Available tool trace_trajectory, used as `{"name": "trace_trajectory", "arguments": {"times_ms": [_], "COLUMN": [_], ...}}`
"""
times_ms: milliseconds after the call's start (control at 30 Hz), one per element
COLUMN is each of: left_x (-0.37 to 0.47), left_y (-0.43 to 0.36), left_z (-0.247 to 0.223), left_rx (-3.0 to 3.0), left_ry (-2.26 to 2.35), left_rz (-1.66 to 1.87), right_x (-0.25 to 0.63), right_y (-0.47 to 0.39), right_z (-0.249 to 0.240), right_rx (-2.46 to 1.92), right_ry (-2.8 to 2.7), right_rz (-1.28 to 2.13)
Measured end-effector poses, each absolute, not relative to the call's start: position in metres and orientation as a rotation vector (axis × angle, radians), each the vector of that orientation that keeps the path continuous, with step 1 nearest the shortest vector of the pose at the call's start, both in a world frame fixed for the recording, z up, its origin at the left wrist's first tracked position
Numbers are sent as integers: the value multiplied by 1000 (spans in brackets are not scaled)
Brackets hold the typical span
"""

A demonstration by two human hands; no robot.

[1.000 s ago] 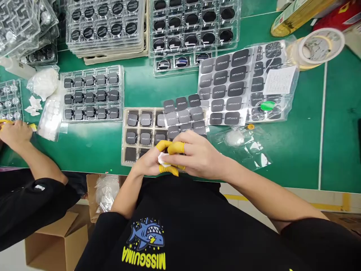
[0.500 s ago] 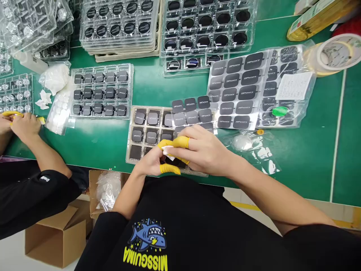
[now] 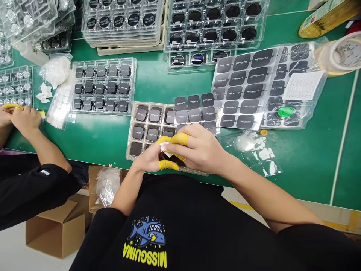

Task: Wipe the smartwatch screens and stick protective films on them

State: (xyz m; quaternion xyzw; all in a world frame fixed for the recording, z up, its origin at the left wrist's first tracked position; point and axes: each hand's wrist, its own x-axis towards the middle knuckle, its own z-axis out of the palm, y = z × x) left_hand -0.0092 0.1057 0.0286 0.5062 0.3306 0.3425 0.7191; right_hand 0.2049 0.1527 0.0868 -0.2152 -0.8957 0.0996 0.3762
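Note:
My left hand (image 3: 149, 156) and my right hand (image 3: 201, 148), with yellow finger cots on some fingertips, meet over the front of a clear compartment tray (image 3: 128, 145). A small crumpled white wipe (image 3: 166, 147) is pinched in my right fingertips, against the curled index finger of my left hand. My left thumb stretches below it; whatever the left fingers grip is hidden. Dark rounded-square pieces (image 3: 152, 134) with pale lettering sit in the tray. A sheet of similar dark stickers (image 3: 194, 114) lies over its right side, partly behind my right hand.
Larger sticker sheets (image 3: 237, 93), a plastic bag (image 3: 262, 154) and a tape roll (image 3: 345, 52) lie to the right. A filled tray (image 3: 100, 88) and stacked trays (image 3: 124, 35) stand behind. At left are a co-worker's hands (image 3: 25, 120); cardboard boxes (image 3: 53, 233) stand below.
The camera view has shifted slightly, moving the table items a little in the picture. My hands stay together, with the white wipe turned slightly between the fingers.

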Motion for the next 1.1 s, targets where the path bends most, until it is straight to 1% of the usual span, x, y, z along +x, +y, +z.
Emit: {"name": "trace_trajectory", "arguments": {"times_ms": [133,233,367,433,633,767,867,933,1000,1100], "left_x": [-19,-28,-29,-26,-23,-23,-26,-29,-33,-32], "left_y": [99,99,105,107,109,107,105,104,104,108], "left_z": [31,36,39,38,32,28,27,30,36,43], "left_rx": [1011,1034,1160,1195,1263,1295,1271,1219,1158,1125], "left_ry": [719,722,734,756,758,803,769,758,746,699], "left_rz": [812,858,918,908,837,881,941,966,999,1068], "right_x": [225,239,236,228,202,195,208,226,245,262], "right_y": [148,141,131,130,140,143,149,154,158,155], "right_z": [89,92,98,100,94,96,102,105,107,110], "right_rx": [-670,-781,-869,-846,-768,-618,-471,-478,-586,-738], "right_ry": [-2348,-2318,-2064,-2044,-2168,-2270,-2374,-2486,-2547,-2390], "right_rz": [167,263,416,427,294,447,581,560,471,415]}}
